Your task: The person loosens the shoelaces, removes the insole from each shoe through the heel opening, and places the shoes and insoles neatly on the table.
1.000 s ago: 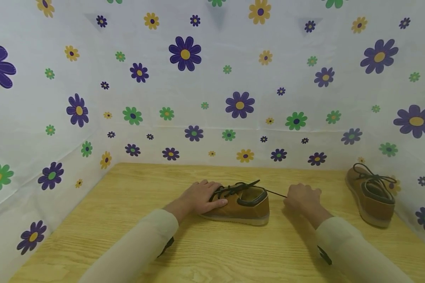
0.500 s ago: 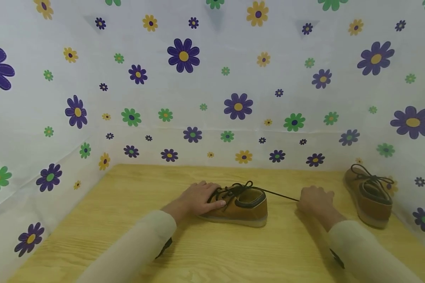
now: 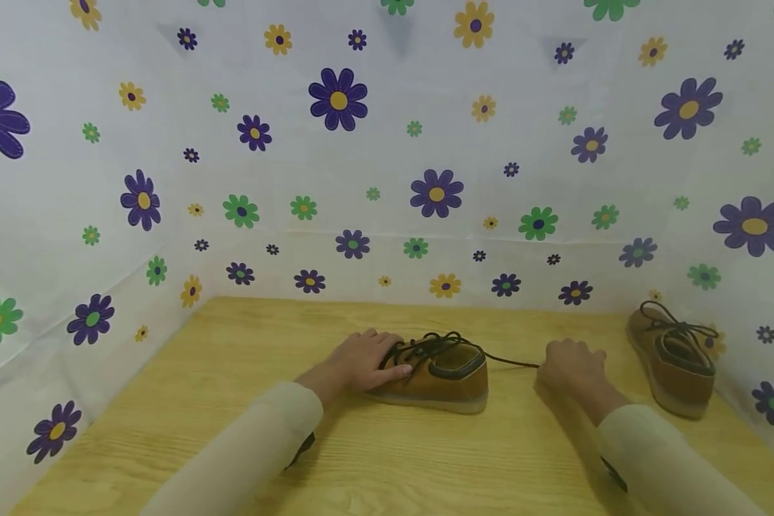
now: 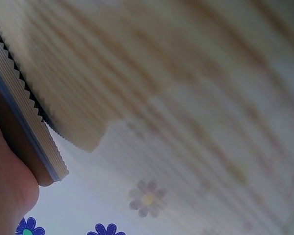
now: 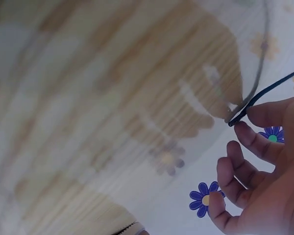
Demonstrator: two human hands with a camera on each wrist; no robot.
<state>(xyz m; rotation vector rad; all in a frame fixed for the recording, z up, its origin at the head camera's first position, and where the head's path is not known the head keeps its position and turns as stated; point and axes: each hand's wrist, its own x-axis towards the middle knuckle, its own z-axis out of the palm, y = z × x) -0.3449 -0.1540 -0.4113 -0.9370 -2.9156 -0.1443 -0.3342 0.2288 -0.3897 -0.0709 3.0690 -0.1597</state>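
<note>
A brown leather shoe (image 3: 458, 387) with a dark collar stands on its sole in mid-table, toe to the left. My left hand (image 3: 364, 362) grips its toe, thumb on the near side and fingers over the top. In the left wrist view the ridged sole edge (image 4: 32, 98) shows beside that hand. Dark lace loops lie over the shoe's tongue. From them a lace (image 3: 512, 362) runs right, sagging slightly, to my right hand (image 3: 574, 369). The right wrist view shows thumb and forefinger pinching the lace (image 5: 264, 93) near its tip, the other fingers loosely bent.
A matching shoe (image 3: 674, 358), its lace tied in a bow, stands at the table's right side, just beyond my right hand. White flower-print sheeting (image 3: 387, 158) walls the wood-grain table (image 3: 361, 459) at the back and both sides.
My right hand has moved right with the lace, then slightly back, and the lace has gone from taut to slack. The loops on the shoe have changed shape. The left hand has stayed put.
</note>
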